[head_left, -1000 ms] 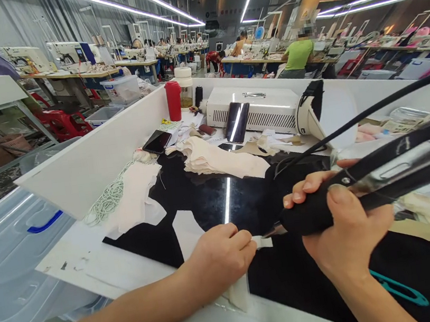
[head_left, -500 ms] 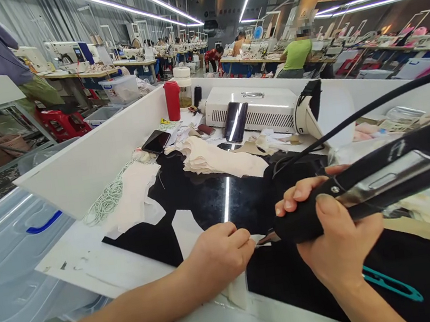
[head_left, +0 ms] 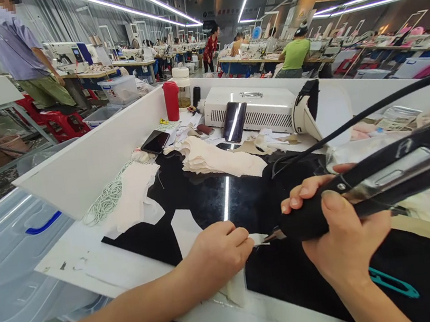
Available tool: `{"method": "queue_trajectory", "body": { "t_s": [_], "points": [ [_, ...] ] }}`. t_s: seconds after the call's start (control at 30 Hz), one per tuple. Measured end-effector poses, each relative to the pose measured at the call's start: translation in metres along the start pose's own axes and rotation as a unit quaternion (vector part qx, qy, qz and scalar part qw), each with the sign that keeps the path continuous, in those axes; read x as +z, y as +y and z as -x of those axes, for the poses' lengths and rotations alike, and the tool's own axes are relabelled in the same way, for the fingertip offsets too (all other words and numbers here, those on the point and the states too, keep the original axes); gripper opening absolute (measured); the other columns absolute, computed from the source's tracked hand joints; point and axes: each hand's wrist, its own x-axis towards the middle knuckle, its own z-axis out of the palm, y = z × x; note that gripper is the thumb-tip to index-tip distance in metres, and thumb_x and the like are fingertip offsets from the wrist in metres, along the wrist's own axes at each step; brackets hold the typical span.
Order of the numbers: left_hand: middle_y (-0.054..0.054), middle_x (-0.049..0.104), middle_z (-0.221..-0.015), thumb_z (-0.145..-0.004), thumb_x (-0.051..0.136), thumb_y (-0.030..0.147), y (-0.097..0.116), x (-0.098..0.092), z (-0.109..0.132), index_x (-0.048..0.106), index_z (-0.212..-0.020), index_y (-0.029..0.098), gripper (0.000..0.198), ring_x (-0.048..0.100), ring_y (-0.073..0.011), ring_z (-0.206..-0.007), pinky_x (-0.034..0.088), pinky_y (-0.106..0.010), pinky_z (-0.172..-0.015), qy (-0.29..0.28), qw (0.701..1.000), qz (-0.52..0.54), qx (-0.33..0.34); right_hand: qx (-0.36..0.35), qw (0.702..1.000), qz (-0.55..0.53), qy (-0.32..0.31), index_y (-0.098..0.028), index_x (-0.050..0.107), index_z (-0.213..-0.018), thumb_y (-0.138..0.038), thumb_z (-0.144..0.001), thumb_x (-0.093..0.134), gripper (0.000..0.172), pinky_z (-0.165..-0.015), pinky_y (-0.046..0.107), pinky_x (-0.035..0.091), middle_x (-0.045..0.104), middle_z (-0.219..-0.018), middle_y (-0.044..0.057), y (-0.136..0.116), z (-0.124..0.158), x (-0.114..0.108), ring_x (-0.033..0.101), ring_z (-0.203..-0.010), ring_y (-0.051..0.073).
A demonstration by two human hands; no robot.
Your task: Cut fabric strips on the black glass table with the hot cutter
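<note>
My left hand [head_left: 220, 253] is closed in a pinch on a white fabric piece [head_left: 185, 230] that lies on the black work surface [head_left: 139, 246]; a narrow end of the fabric sticks out past the fingertips. My right hand [head_left: 341, 223] wraps round a corded black power tool [head_left: 393, 173] with a silver panel on its side. The tool's slim metal tip [head_left: 275, 234] is at the fabric's protruding end, just right of my left fingers. Whether the tip touches the fabric is hard to tell. My left fingertips are partly hidden.
Stacked cream fabric pieces [head_left: 218, 158] and a pale piece [head_left: 132, 196] lie beyond my hands, beside green cord [head_left: 106, 200]. A teal flat tool [head_left: 394, 282] is at right. Phones, a red bottle [head_left: 172, 101] and a white vented box [head_left: 253, 106] stand behind. Sewing tables fill the background.
My right hand and the power tool have shifted slightly right, the tip drawing away from my left fingers. My left hand has barely moved. In the background, a person in red has straightened up.
</note>
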Motion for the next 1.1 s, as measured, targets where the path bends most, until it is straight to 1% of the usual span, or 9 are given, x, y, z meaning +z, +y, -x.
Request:
{"method": "queue_trajectory", "body": {
  "t_s": [0.1,0.23,0.33,0.4,0.7,0.83,0.97,1.03,1.1],
  "points": [
    [-0.007,0.068,-0.098,-0.101,0.041,-0.007,0.002,-0.011,0.002,0.062,-0.102,0.014,0.030,0.063,-0.0177,-0.084,0.055,-0.031,-0.077,-0.003,1.000,0.010,-0.025,0.003,1.000,0.004,0.004,-0.026,0.065,-0.105,-0.026,-0.077,0.086,0.035,-0.049,0.031,0.058,0.067,-0.070,-0.006,-0.001,0.001,0.000,0.062,-0.054,0.016],
    [-0.006,0.066,-0.098,-0.094,0.044,-0.010,0.013,-0.024,0.009,0.057,-0.103,0.017,0.031,0.063,-0.0190,-0.084,0.055,-0.029,-0.074,-0.042,0.993,0.037,-0.106,0.001,1.000,0.014,0.009,-0.027,0.065,-0.107,-0.025,-0.076,0.086,0.037,-0.050,0.032,0.058,0.067,-0.071,-0.006,-0.004,0.007,-0.003,0.062,-0.056,0.016],
    [-0.004,0.065,-0.099,-0.093,0.046,-0.010,0.022,-0.027,0.015,0.055,-0.105,0.020,0.033,0.065,-0.0196,-0.087,0.056,-0.030,-0.077,-0.074,0.984,0.060,-0.152,0.000,1.000,0.022,0.016,-0.026,0.064,-0.109,-0.025,-0.076,0.086,0.040,-0.051,0.033,0.059,0.068,-0.072,-0.005,-0.008,0.013,-0.006,0.063,-0.057,0.017],
    [-0.004,0.065,-0.101,-0.092,0.047,-0.010,0.025,-0.027,0.018,0.054,-0.107,0.020,0.034,0.066,-0.0202,-0.090,0.057,-0.031,-0.080,-0.079,0.981,0.063,-0.164,-0.004,0.999,0.026,0.019,-0.026,0.064,-0.109,-0.025,-0.076,0.087,0.040,-0.051,0.033,0.060,0.069,-0.073,-0.005,-0.012,0.017,-0.008,0.063,-0.057,0.017],
    [-0.004,0.067,-0.105,-0.093,0.054,-0.007,0.021,-0.026,0.019,0.056,-0.107,0.021,0.032,0.068,-0.0196,-0.094,0.058,-0.030,-0.085,-0.093,0.982,0.074,-0.148,-0.024,0.999,0.035,0.016,-0.027,0.064,-0.114,-0.025,-0.082,0.088,0.040,-0.056,0.035,0.062,0.072,-0.078,-0.005,-0.016,0.033,-0.014,0.067,-0.061,0.018],
    [-0.003,0.068,-0.103,-0.094,0.055,-0.008,0.019,-0.025,0.021,0.058,-0.104,0.020,0.030,0.069,-0.0179,-0.091,0.059,-0.028,-0.081,-0.089,0.986,0.064,-0.127,-0.037,0.998,0.042,0.017,-0.027,0.065,-0.114,-0.027,-0.083,0.089,0.040,-0.057,0.037,0.060,0.072,-0.078,-0.004,-0.015,0.037,-0.016,0.068,-0.061,0.018],
    [-0.002,0.069,-0.099,-0.096,0.055,-0.006,0.019,-0.027,0.024,0.060,-0.103,0.019,0.027,0.069,-0.0167,-0.087,0.057,-0.025,-0.072,-0.080,0.989,0.032,-0.124,-0.029,0.999,0.037,0.025,-0.027,0.062,-0.114,-0.028,-0.083,0.090,0.042,-0.059,0.036,0.060,0.073,-0.077,-0.005,-0.015,0.039,-0.012,0.068,-0.060,0.017],
    [-0.001,0.068,-0.094,-0.099,0.057,-0.002,0.021,-0.028,0.024,0.061,-0.099,0.019,0.022,0.068,-0.0163,-0.082,0.057,-0.025,-0.068,-0.080,0.989,0.019,-0.124,-0.022,0.999,0.036,0.025,-0.027,0.061,-0.115,-0.028,-0.083,0.089,0.043,-0.060,0.036,0.060,0.073,-0.078,-0.006,-0.015,0.041,-0.010,0.067,-0.059,0.016],
    [-0.001,0.068,-0.090,-0.104,0.062,0.010,0.026,-0.028,0.025,0.062,-0.100,0.019,0.010,0.069,-0.0173,-0.080,0.057,-0.026,-0.066,-0.078,0.990,0.006,-0.120,-0.018,0.999,0.033,0.024,-0.027,0.060,-0.115,-0.026,-0.082,0.089,0.043,-0.061,0.035,0.061,0.073,-0.078,-0.007,-0.014,0.042,-0.009,0.067,-0.060,0.016]
  ]
}}
